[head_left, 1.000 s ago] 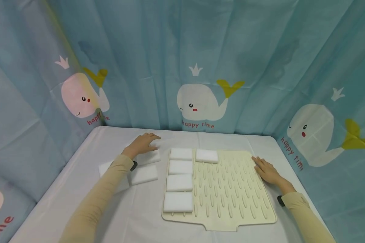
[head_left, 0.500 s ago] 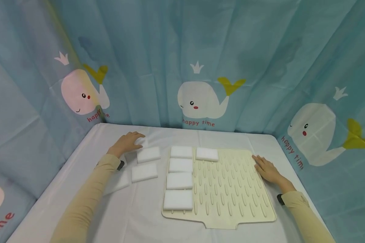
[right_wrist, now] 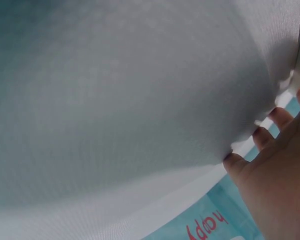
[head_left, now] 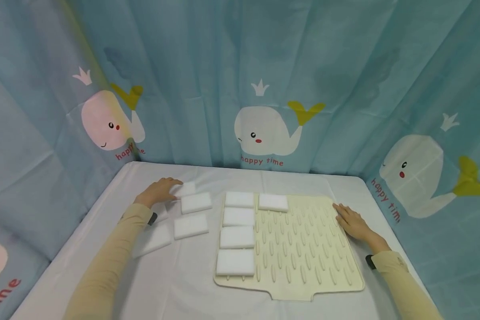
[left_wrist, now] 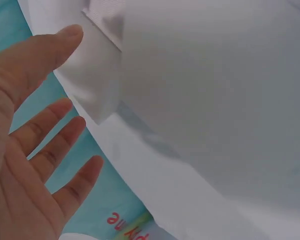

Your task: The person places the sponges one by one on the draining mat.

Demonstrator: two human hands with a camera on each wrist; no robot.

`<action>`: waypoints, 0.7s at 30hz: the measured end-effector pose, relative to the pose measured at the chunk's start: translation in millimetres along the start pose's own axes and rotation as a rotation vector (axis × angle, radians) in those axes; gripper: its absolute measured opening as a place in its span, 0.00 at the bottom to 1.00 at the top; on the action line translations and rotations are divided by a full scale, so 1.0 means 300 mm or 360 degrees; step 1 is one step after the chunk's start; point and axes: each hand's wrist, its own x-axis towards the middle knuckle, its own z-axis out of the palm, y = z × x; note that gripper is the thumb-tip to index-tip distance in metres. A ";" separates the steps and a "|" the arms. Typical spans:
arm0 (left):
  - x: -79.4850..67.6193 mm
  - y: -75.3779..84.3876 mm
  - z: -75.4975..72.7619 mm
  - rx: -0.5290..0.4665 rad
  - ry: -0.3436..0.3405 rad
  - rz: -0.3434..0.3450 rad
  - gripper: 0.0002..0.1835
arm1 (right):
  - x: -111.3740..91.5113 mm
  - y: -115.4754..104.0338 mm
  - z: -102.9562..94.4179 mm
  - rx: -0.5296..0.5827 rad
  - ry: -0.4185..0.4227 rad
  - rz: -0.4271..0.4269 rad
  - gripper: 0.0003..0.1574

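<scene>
My left hand [head_left: 158, 192], thumb and fingers spread, is at the near end of a white rectangular sponge [head_left: 186, 190] toward the back left of the table. In the left wrist view the white sponge [left_wrist: 92, 82] shows just past the thumb and fingertips. Beside it lie more white sponges, one [head_left: 196, 202] just in front and another [head_left: 191, 226] nearer. My right hand [head_left: 354, 224] lies flat with its fingertips at the right edge of a cream drying mat [head_left: 304, 249] with raised oval ridges. In the right wrist view the right hand [right_wrist: 277, 170] shows its fingers extended against the white surface.
Several sponges stand in a column along the mat's left side, such as the front one [head_left: 235, 262]; one more sponge [head_left: 273, 202] sits at its back edge. Another sponge [head_left: 154, 240] is partly behind the left forearm. A blue whale-print curtain [head_left: 208, 89] surrounds the white table [head_left: 192, 284].
My left hand has moved left, from over the sponges to the farthest one, uncovering the sponge it was above. The right hand stays at the mat's edge.
</scene>
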 end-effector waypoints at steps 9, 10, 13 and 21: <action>0.003 -0.018 0.004 0.0006 -0.0019 -0.0059 0.30 | 0.005 0.010 -0.004 -0.0001 0.0024 -0.0018 0.30; 0.003 -0.021 0.006 0.0005 -0.0017 -0.0058 0.30 | 0.005 0.012 -0.003 0.0001 0.0027 -0.0019 0.30; 0.001 -0.028 0.007 -0.0002 0.0001 -0.0055 0.29 | 0.004 0.016 0.000 0.0008 0.0025 -0.0017 0.30; -0.006 -0.031 -0.001 0.0035 0.0059 -0.0062 0.28 | 0.003 0.010 0.001 0.0006 0.0001 0.0002 0.31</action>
